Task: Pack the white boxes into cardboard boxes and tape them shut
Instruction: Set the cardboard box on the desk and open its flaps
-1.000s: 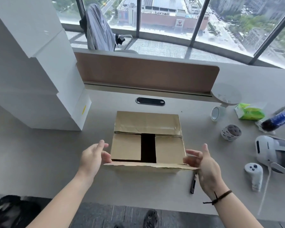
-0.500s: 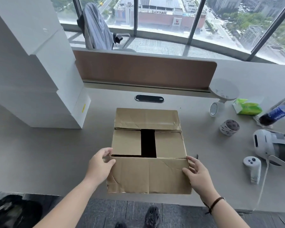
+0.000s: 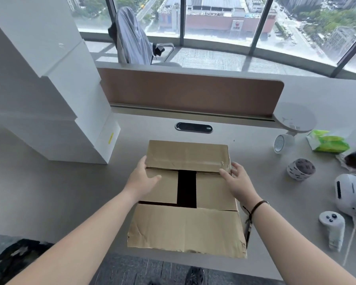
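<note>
The cardboard box (image 3: 186,194) is sitting at the near edge of the desk (image 3: 49,192), roughly in the middle, with its near flap (image 3: 185,229) hanging out over that edge. The two side flaps are lying flat with a dark gap between them. The far flap (image 3: 187,155) is folded down on top of them. The left hand (image 3: 144,177) is gripping the left end of that far flap, fingers curled over its edge and thumb lying on the side flap. The right hand (image 3: 237,179) is holding the right end, fingers spread a bit and bent around the corner. A stack of white boxes (image 3: 45,89) is standing at the left side of the desk. Two tape rolls (image 3: 300,168) are sitting toward the right edge, next to a white headset (image 3: 349,194) and a controller (image 3: 332,227).
</note>
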Demonstrator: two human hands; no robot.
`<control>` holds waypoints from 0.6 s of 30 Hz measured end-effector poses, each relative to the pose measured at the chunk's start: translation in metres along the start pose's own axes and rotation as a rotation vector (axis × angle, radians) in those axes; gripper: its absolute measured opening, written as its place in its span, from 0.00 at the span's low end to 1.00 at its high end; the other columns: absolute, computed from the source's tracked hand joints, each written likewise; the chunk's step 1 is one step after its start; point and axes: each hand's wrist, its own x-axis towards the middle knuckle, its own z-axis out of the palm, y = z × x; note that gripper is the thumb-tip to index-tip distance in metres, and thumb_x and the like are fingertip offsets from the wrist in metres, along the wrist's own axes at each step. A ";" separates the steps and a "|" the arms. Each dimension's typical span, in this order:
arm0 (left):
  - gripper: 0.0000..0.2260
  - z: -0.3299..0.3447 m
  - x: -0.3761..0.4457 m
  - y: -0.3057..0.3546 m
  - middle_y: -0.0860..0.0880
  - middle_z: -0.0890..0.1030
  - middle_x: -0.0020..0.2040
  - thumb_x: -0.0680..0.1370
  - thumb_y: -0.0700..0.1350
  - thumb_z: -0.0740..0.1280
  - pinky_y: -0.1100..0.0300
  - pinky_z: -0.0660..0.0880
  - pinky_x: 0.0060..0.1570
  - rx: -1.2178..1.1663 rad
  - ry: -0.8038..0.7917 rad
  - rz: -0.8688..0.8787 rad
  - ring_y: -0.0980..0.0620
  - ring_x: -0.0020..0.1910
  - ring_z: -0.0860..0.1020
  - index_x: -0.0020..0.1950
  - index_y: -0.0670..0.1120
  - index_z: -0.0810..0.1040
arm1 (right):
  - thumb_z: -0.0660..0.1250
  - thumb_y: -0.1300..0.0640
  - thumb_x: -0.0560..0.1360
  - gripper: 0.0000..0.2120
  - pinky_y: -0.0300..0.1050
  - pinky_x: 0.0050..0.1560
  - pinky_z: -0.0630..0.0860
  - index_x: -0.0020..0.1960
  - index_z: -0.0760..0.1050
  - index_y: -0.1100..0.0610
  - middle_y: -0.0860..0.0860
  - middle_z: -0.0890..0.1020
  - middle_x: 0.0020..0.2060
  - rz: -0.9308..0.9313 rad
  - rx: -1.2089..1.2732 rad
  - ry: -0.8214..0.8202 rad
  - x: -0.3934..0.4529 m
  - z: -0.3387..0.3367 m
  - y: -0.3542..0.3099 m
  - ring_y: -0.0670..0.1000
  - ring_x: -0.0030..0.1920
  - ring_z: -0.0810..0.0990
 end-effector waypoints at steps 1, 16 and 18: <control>0.39 0.002 0.003 0.004 0.50 0.65 0.79 0.77 0.48 0.72 0.54 0.63 0.73 -0.002 0.011 0.007 0.51 0.78 0.62 0.82 0.52 0.53 | 0.69 0.50 0.80 0.31 0.45 0.68 0.69 0.79 0.61 0.52 0.50 0.71 0.69 -0.010 -0.003 -0.006 0.003 0.002 -0.004 0.50 0.67 0.72; 0.44 0.002 0.079 0.046 0.55 0.54 0.82 0.80 0.43 0.69 0.59 0.63 0.65 -0.139 0.149 0.196 0.54 0.79 0.59 0.81 0.61 0.39 | 0.67 0.52 0.81 0.16 0.30 0.47 0.73 0.67 0.71 0.50 0.48 0.78 0.59 -0.266 0.144 0.271 0.078 0.005 -0.072 0.42 0.55 0.79; 0.45 0.004 0.096 0.048 0.56 0.53 0.82 0.80 0.45 0.69 0.60 0.62 0.66 -0.076 0.093 0.208 0.54 0.79 0.58 0.81 0.61 0.36 | 0.68 0.51 0.80 0.21 0.37 0.58 0.75 0.72 0.68 0.49 0.47 0.76 0.63 -0.242 0.089 0.254 0.092 0.008 -0.069 0.46 0.62 0.78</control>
